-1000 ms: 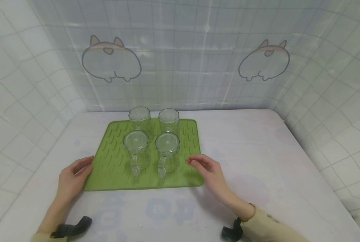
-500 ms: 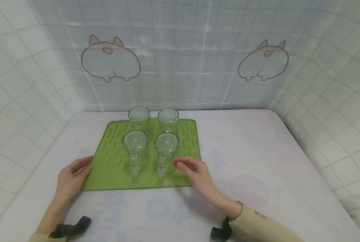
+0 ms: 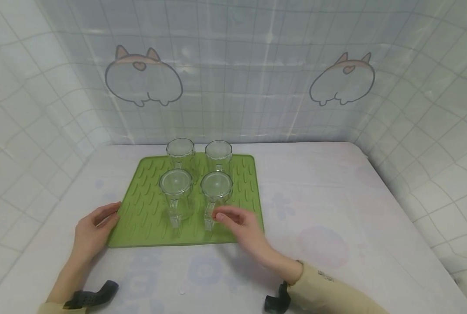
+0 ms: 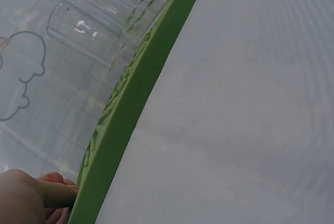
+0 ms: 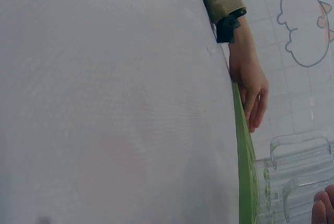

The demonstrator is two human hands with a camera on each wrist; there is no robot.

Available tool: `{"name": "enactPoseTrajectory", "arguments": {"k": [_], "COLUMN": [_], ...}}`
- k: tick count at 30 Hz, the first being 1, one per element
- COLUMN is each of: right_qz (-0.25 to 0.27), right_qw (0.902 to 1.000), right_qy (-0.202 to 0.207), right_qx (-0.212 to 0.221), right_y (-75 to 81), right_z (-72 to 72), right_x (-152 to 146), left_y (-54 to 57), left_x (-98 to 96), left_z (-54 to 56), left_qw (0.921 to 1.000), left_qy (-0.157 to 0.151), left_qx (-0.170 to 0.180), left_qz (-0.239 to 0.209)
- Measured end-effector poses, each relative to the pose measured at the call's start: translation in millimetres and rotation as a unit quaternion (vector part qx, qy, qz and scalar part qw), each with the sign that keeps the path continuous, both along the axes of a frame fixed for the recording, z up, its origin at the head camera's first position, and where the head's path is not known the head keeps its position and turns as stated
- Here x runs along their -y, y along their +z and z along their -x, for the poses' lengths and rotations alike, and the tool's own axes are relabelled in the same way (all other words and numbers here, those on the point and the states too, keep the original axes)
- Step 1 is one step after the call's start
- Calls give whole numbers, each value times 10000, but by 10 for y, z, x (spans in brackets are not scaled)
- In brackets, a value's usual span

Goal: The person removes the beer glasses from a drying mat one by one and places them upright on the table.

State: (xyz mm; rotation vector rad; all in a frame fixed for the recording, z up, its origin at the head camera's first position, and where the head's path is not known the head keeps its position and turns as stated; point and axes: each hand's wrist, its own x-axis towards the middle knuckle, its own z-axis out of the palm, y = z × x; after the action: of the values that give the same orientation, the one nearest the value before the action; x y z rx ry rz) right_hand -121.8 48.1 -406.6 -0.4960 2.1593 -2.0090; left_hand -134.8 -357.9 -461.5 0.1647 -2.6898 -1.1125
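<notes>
Glass mugs stand in two rows on a green ridged mat (image 3: 143, 218). The front right mug (image 3: 217, 185) and front left mug (image 3: 176, 183) show flat round bases on top, handles facing me. Behind them are the back left mug (image 3: 181, 150) and back right mug (image 3: 219, 151). My right hand (image 3: 243, 226) is bent beside the front right mug's handle (image 5: 292, 198), thumb and fingertips near it; in the head view I cannot tell whether they touch. My left hand (image 3: 93, 231) rests at the mat's left edge, its thumb (image 4: 57, 195) against the side, nothing gripped.
A white cloth with faint prints covers the table (image 3: 315, 196). Tiled-pattern curtains (image 3: 241, 78) with cartoon drawings close off the back and sides. A dark band with a black piece (image 3: 96, 296) sits on my left wrist, and a similar piece (image 3: 278, 301) on my right.
My right hand has moved left from the mat's right edge to the front right mug's handle. My left hand and the mugs stay in place.
</notes>
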Motion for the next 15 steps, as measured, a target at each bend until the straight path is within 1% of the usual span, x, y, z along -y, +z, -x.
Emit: {"name": "enactPoseTrajectory", "arguments": {"k": [5, 11, 15], "right_qz": [-115, -9, 65], "right_qw": [9999, 10000, 9999], "right_qy": [-3, 89, 141], "right_qx": [76, 42, 64], "right_y": [-11, -10, -4], "right_z": [-6, -10, -14], "right_x": [66, 148, 185], "left_y": [-3, 2, 2], "left_x": [4, -1, -11], "left_z": [2, 5, 5], "left_qw": [10000, 10000, 10000], "left_qy": [-15, 15, 56], "left_qx": [-44, -33, 37], "left_qz": [-4, -37, -57]}}
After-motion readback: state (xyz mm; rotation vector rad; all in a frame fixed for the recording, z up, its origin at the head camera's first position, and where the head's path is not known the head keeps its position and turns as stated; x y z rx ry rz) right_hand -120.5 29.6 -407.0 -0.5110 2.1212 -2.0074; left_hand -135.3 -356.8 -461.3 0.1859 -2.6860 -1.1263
